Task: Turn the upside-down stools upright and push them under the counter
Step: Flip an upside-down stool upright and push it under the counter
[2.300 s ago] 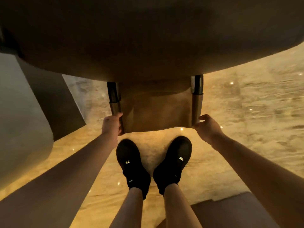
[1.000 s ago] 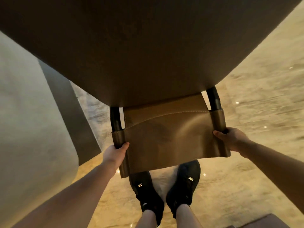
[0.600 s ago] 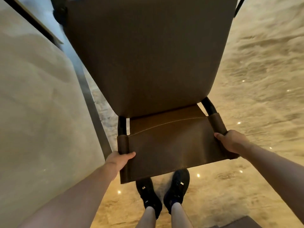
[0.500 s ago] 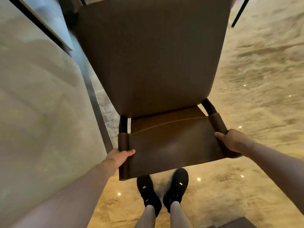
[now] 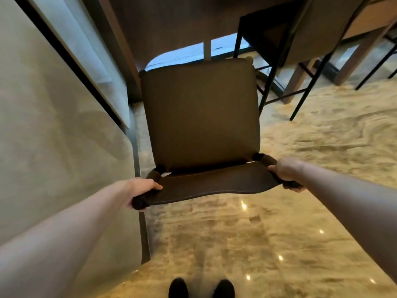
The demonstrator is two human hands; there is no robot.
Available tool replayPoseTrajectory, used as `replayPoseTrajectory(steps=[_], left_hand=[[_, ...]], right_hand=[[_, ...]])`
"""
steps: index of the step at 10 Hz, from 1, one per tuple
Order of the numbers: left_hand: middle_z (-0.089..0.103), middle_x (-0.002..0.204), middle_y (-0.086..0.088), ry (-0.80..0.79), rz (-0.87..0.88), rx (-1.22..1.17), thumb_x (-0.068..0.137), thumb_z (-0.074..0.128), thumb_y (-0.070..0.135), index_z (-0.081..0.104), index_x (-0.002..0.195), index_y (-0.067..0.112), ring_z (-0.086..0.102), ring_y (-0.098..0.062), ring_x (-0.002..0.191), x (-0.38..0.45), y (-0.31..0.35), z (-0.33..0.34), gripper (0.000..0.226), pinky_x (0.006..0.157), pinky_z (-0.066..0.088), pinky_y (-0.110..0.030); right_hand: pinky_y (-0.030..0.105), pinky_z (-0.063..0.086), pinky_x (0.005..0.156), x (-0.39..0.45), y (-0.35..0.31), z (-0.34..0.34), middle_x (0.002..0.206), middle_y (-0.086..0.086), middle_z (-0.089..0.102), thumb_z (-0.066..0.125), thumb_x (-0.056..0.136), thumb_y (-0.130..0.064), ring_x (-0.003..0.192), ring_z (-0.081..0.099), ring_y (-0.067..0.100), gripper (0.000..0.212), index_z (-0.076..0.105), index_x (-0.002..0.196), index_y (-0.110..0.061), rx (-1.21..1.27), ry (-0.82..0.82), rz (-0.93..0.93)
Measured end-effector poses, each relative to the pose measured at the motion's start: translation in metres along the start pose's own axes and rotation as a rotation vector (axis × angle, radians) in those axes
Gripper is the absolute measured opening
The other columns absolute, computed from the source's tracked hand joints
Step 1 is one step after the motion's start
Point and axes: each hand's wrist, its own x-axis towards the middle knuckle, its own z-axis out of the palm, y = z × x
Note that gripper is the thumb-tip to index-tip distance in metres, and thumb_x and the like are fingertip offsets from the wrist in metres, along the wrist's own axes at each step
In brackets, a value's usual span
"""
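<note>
Stool (image 5: 200,117) stands seat-up in the head view, brown padded seat facing the camera, low leather backrest (image 5: 214,183) nearest the person; its legs are hidden beneath the seat, so floor contact cannot be confirmed. Left hand (image 5: 141,187) is closed around the left post of the backrest, thumb lying over the top, fingers wrapped underneath. Right hand (image 5: 284,172) is closed around the right post in like fashion. Counter (image 5: 53,117) runs along the left side, pale stone face with a dark edge strip, and the stool's left side sits just beside it. Judgement: this stool has been righted and the step in hand is setting it down and sliding it beneath the overhang. Second stool (image 5: 300,35), with thin black legs, stands near the far right corner of the seat. Risks noted: the seat is close to the counter's side panel, so a skewed push could scrape leather or frame against the stone; a push carried too far or too much to the right could knock the frame into the neighbouring stool's legs; the polished marble floor (image 5: 257,244) looks slick, so legs landing unevenly could skid or mark it; both grips are at the backrest only, well behind the seat's weight, so the front could drop early
</note>
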Motion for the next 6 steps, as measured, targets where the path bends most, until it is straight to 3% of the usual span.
replayPoseTrajectory(steps=[1,2,3,4,5,6], left_hand=[[0.058,0.078,-0.011,0.066,0.101,0.034,0.093,0.065,0.025,0.054,0.094,0.009,0.056,-0.019,0.060,-0.017,0.035,-0.025,0.020,0.037,0.044,-0.019],[0.058,0.080,-0.014,0.257,0.277,-0.005,0.093,0.062,0.014,0.055,0.095,0.007,0.056,-0.020,0.055,-0.039,0.089,-0.061,0.010,0.039,0.047,-0.020],[0.060,0.089,-0.014,0.460,0.434,0.082,0.098,0.052,0.017,0.060,0.102,0.009,0.057,-0.022,0.063,-0.042,0.111,-0.069,0.012,0.049,0.050,-0.028],[0.054,0.122,-0.020,0.729,0.605,0.158,0.103,0.038,0.024,0.060,0.116,0.007,0.056,-0.034,0.095,-0.030,0.135,-0.077,0.030,0.077,0.049,-0.041],[0.050,0.128,-0.018,0.782,0.626,0.059,0.104,0.037,0.022,0.058,0.119,0.006,0.049,-0.033,0.094,-0.025,0.147,-0.084,0.030,0.075,0.042,-0.038],[0.053,0.120,-0.009,0.788,0.642,0.322,0.105,0.037,0.014,0.058,0.117,0.008,0.047,-0.021,0.091,-0.022,0.164,-0.099,0.026,0.060,0.031,-0.030]], right_hand=[[0.035,0.060,0.058,-0.004,-0.034,-0.029,0.087,0.018,0.063,0.053,0.099,-0.020,0.074,0.067,0.032,0.023,0.062,0.091,-0.001,-0.112,0.167,-0.149],[0.044,0.054,0.091,-0.011,-0.079,-0.062,0.120,0.024,0.058,0.044,0.095,-0.011,0.110,0.060,0.039,0.031,0.060,0.119,0.000,-0.201,0.389,-0.325],[0.047,0.044,0.102,-0.014,-0.102,-0.073,0.137,0.025,0.044,0.034,0.100,-0.018,0.125,0.046,0.042,0.040,0.050,0.133,-0.001,-0.261,0.411,-0.433],[0.053,0.024,0.115,-0.005,-0.130,-0.091,0.159,0.017,0.006,0.023,0.102,-0.051,0.143,0.017,0.044,0.063,0.021,0.153,-0.013,-0.246,0.285,-0.456],[0.054,0.020,0.117,0.005,-0.144,-0.103,0.161,0.015,-0.005,0.021,0.100,-0.059,0.147,0.008,0.043,0.071,0.009,0.156,-0.018,-0.278,0.235,-0.438],[0.056,0.021,0.117,0.013,-0.164,-0.118,0.161,0.014,-0.006,0.022,0.094,-0.070,0.147,0.008,0.043,0.081,0.007,0.156,-0.021,-0.315,0.205,-0.422]])
